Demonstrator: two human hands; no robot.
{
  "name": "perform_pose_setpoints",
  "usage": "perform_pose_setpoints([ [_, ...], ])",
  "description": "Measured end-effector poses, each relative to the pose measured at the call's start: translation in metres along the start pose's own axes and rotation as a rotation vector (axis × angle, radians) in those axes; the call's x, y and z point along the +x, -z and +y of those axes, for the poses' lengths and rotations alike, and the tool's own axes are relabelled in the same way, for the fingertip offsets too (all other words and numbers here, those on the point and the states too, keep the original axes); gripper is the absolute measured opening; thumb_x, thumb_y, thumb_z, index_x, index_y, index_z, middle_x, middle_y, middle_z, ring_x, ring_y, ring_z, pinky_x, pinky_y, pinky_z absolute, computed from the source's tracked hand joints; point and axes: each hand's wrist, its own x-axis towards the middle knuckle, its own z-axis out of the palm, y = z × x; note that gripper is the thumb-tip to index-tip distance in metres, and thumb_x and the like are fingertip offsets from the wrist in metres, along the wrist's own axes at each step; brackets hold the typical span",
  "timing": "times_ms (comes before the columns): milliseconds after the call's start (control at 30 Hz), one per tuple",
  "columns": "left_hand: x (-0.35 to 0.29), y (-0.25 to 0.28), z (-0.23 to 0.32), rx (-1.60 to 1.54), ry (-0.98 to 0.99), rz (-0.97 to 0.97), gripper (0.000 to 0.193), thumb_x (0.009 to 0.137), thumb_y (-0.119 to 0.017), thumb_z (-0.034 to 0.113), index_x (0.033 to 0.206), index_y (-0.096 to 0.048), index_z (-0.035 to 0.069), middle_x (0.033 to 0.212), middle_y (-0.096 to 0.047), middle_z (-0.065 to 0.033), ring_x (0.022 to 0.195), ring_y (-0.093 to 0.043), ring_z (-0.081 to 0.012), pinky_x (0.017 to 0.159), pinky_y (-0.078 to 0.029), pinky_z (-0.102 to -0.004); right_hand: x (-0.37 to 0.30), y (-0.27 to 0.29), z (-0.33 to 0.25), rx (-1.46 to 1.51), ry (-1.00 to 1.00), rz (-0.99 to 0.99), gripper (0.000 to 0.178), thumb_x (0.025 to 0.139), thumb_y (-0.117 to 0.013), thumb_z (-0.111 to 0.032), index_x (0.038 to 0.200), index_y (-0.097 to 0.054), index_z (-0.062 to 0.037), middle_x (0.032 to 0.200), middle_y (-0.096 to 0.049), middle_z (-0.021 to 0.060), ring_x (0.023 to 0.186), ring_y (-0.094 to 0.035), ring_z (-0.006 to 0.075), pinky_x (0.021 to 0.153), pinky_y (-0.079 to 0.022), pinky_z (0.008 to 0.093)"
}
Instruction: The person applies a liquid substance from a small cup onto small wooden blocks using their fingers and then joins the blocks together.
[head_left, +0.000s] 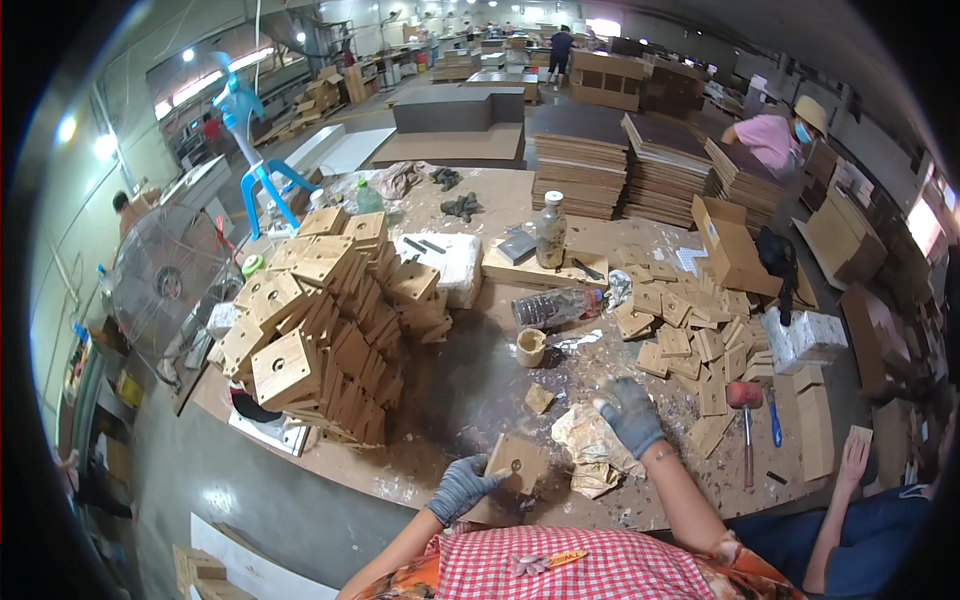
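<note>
My left hand (pixel 466 490), in a grey knit glove, grips a square wooden block (pixel 520 463) by its left edge; a round hole shows in the block's face. My right hand (pixel 628 415), gloved likewise, is over the upper right edge of a crumpled, stained cloth (pixel 590 445). Its fingers are curled, and whatever they hold is hidden. Just beyond the cloth lies a small wood piece (pixel 540 399). Farther off, a small cup (pixel 531 347) of pale paste stands by a plastic bottle (pixel 553 308) on its side.
Stacked wooden blocks with holes (pixel 325 340) rise at the left. Loose wood pieces (pixel 690 345) are heaped at the right, near a red mallet (pixel 745 397) and a blue-handled tool (pixel 772 415). A glass jar (pixel 551 232) stands behind. A co-worker's hand (pixel 853 455) shows at the lower right.
</note>
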Motion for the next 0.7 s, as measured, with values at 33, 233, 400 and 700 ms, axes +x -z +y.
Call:
perform_pose_setpoints([
  [33,-0.003,0.005,-0.001,0.069,0.032,0.003,0.046,0.079,-0.068,0.043,0.098,-0.067,0.001,0.077,-0.066,-0.0177,0.068,-0.065,-0.0249,0.067,-0.05,-0.0346,0.019,-0.007,0.002,-0.011,0.053,-0.019,0.036,0.077,-0.065,-0.016,0.112,-0.061,-0.0049,0.101,-0.059,0.0187,0.098,-0.055,0.0332,0.09,-0.044,0.0396],
  [233,-0.02,0.028,-0.002,-0.09,0.094,0.107,0.038,0.073,-0.079,0.028,0.091,-0.067,-0.002,0.077,-0.068,-0.0061,0.068,-0.056,-0.0071,0.064,-0.049,-0.0259,0.114,-0.097,0.041,-0.068,0.194,0.047,0.034,0.078,-0.062,-0.014,0.111,-0.061,-0.0043,0.109,-0.06,0.0186,0.107,-0.054,0.0327,0.095,-0.043,0.0397],
  [400,-0.039,0.037,-0.003,-0.163,0.119,0.171,0.035,0.075,-0.077,0.025,0.095,-0.065,-0.002,0.083,-0.068,-0.0063,0.073,-0.058,-0.0077,0.067,-0.05,-0.0253,0.155,-0.151,0.068,-0.318,0.065,-0.254,0.031,0.077,-0.06,-0.013,0.107,-0.063,-0.0046,0.107,-0.061,0.0207,0.101,-0.056,0.0347,0.09,-0.045,0.0394],
  [700,-0.058,0.044,-0.008,-0.245,0.158,0.222,0.035,0.076,-0.077,0.027,0.093,-0.065,-0.001,0.082,-0.068,-0.0065,0.071,-0.057,-0.008,0.066,-0.049,-0.0251,0.174,-0.148,0.055,-0.409,0.081,-0.371,0.021,0.079,-0.058,-0.013,0.096,-0.069,-0.0084,0.1,-0.063,0.0218,0.095,-0.062,0.034,0.085,-0.049,0.0404],
])
